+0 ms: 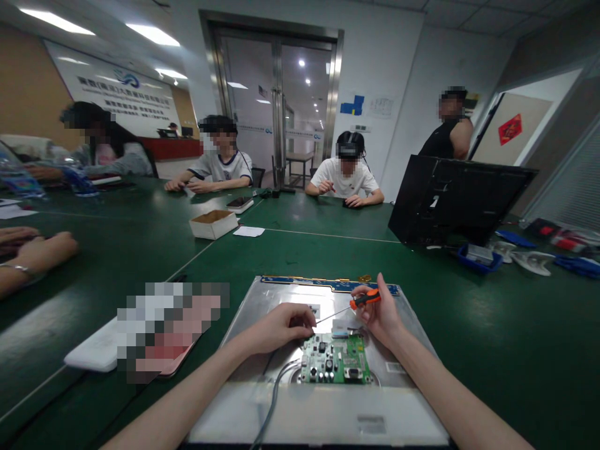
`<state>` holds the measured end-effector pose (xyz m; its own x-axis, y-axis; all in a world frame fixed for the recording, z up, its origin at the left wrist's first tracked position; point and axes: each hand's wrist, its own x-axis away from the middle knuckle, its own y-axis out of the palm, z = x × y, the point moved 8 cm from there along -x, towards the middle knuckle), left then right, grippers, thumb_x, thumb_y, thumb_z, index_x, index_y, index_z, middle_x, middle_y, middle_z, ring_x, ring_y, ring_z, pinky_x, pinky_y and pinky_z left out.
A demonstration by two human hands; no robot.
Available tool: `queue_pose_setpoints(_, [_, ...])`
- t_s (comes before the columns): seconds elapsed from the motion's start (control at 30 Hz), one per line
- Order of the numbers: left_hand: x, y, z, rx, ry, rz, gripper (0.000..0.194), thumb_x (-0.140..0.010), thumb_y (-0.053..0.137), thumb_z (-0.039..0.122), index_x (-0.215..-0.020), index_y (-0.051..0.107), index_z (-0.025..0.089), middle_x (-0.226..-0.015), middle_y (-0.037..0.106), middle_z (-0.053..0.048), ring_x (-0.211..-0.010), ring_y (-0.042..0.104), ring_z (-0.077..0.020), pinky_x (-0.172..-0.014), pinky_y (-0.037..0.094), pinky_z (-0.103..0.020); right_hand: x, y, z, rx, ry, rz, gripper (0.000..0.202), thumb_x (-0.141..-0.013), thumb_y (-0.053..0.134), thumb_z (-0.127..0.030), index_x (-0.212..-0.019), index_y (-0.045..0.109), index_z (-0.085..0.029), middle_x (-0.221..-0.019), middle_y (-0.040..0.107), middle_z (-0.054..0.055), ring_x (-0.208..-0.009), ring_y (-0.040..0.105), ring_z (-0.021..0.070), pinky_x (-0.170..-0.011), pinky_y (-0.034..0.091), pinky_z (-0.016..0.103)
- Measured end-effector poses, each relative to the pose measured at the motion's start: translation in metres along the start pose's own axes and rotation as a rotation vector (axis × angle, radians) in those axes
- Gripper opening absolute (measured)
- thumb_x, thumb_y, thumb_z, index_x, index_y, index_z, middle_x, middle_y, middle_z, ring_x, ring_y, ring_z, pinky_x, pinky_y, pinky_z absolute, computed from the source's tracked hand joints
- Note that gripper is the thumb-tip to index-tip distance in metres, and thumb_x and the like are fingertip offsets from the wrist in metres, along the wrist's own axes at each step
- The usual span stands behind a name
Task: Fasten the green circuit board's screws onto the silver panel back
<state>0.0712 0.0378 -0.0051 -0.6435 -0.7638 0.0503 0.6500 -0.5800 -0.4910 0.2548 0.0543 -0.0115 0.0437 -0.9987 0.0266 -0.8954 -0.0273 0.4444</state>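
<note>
My right hand (382,315) grips the orange-and-black handle of a screwdriver (364,299). The thin shaft slants down to the left, and its tip ends close to the fingers of my left hand (285,325). Those fingers are curled together at the upper left corner of a green circuit board (335,362); whatever they may pinch is hidden. The board lies on the silvery back of a flat display panel (398,415). Grey cables (276,390) run from the board's left side toward me. A narrow blue circuit strip (304,284) lines the panel's far edge.
Left of the panel lie a white phone-like slab (96,350) and a pink one (180,350), partly blurred. Farther back stand a small open box (213,225) and a black monitor housing (450,200). A blue tray (478,259) sits at right. Several people are around the green table (492,331).
</note>
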Motion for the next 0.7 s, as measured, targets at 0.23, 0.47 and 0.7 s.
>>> queue_pose_setpoints(0.23, [0.0011,-0.0047,0.0041,-0.066,-0.016,0.053,0.008,-0.074,0.062,0.021,-0.080,0.062,0.017,-0.073,0.059,0.002,-0.068,0.052,-0.0137,-0.065,0.040,-0.025,-0.0014,-0.0039,0.0112,-0.146,0.112,0.045,0.059,-0.074,0.056,-0.071,-0.059,0.064,-0.015,-0.050,0.062,0.005,-0.032,0.040,0.0051,-0.032,0.026,0.017])
queue_pose_setpoints(0.47, [0.0017,-0.0086,0.0057,-0.181,0.016,0.067,0.009,-0.074,0.064,0.025,-0.073,0.063,0.017,-0.068,0.056,0.002,-0.066,0.050,-0.0135,-0.062,0.038,-0.023,0.0032,0.0017,0.0077,-0.191,0.064,0.065,0.051,-0.065,0.069,-0.065,-0.060,0.062,-0.015,-0.049,0.058,0.001,-0.034,0.039,0.0048,-0.032,0.026,0.016])
queue_pose_setpoints(0.7, [0.0033,-0.0076,0.0071,-0.198,0.037,0.022,0.007,-0.074,0.060,0.017,-0.080,0.064,0.017,-0.077,0.062,0.000,-0.070,0.052,-0.0142,-0.064,0.040,-0.023,0.0046,0.0047,0.0096,-0.150,0.035,0.063,0.034,-0.052,0.085,-0.029,-0.076,0.064,-0.018,-0.048,0.048,-0.008,-0.039,0.037,0.0049,-0.034,0.027,0.015])
